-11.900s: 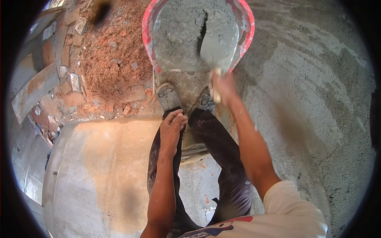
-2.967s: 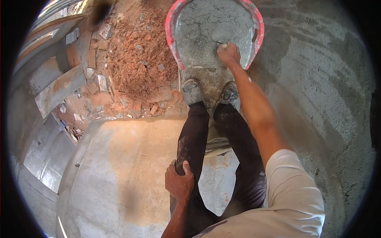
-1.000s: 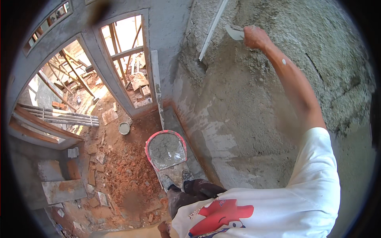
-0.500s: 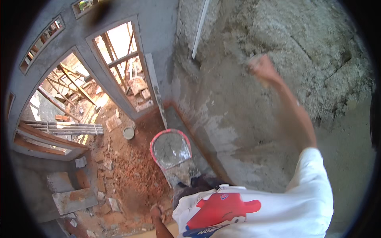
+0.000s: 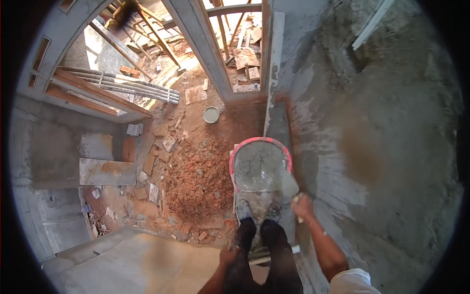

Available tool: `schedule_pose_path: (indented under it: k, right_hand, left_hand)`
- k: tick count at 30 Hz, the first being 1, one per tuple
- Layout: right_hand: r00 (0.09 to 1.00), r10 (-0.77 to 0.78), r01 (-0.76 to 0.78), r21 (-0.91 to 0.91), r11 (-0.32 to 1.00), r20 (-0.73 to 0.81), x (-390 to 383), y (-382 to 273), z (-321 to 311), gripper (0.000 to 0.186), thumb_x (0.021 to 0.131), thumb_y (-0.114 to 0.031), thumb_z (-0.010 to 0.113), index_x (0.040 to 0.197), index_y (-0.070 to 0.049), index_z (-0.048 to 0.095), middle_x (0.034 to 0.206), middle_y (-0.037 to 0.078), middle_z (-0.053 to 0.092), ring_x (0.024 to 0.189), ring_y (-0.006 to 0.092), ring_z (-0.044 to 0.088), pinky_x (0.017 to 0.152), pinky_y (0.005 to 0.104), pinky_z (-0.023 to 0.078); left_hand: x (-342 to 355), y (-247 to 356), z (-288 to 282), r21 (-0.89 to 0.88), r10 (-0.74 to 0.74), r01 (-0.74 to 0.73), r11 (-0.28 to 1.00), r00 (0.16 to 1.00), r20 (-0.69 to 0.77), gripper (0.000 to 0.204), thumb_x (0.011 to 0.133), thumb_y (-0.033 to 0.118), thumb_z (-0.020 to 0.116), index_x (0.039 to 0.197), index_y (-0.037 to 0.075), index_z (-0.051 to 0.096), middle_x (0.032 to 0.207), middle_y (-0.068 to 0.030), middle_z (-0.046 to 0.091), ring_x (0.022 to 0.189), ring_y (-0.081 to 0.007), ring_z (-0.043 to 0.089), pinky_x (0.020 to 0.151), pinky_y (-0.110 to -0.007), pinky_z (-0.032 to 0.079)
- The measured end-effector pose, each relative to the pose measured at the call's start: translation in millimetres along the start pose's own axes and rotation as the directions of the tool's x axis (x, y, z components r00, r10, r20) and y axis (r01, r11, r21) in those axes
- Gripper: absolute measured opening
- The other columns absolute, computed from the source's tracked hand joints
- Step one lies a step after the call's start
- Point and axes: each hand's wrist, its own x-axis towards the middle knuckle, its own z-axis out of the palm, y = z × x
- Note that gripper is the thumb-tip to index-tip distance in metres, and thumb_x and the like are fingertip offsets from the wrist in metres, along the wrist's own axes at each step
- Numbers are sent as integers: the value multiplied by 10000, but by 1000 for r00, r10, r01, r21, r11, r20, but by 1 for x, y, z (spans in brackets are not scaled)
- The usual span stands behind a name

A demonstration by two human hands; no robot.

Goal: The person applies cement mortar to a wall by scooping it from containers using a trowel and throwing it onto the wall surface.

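Note:
My right hand (image 5: 303,208) is closed round the handle of a trowel (image 5: 289,184), whose pale grey blade is beside the right rim of a red-rimmed tub (image 5: 233,159). Grey mortar (image 5: 259,164) fills much of that tub, which sits on a narrow plank platform just beyond my shoes (image 5: 244,210). My left hand (image 5: 229,255) is low at my left leg; its fingers are too small and dim to make out clearly.
A rough plastered wall (image 5: 401,137) rises at the right, with a white strip (image 5: 372,24) high on it. Reddish rubble (image 5: 198,176) and a small bucket (image 5: 211,114) lie below. Window openings (image 5: 242,49) show timber props; bundled poles (image 5: 125,85) lie at the left.
My right hand and trowel have come down from high on the wall to beside the tub. My view has tilted down, showing more of my legs.

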Motion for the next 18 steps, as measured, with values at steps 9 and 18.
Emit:
schedule_pose_path:
  k: [9,18]
  right_hand:
    - [950,153,-44,-367,929,273,121,104,202,486,849,-335,643,1230,-40,585,1218,235,652,1162,427,627,970,536,499]
    - [965,-149,249,-578,777,215,298,41,248,431,884,-303,623,1231,-50,599,1219,231,660,1146,418,648,950,529,514]
  left_hand:
    - [15,46,6,254,-121,172,952,972,-204,661,880,482,654,1341,15,572,1240,-231,635,1169,-409,603,983,-501,487]
    - [24,60,16,297,-142,192,935,973,-183,544,894,382,689,1280,7,605,1167,-202,646,1106,-385,605,932,-486,500]
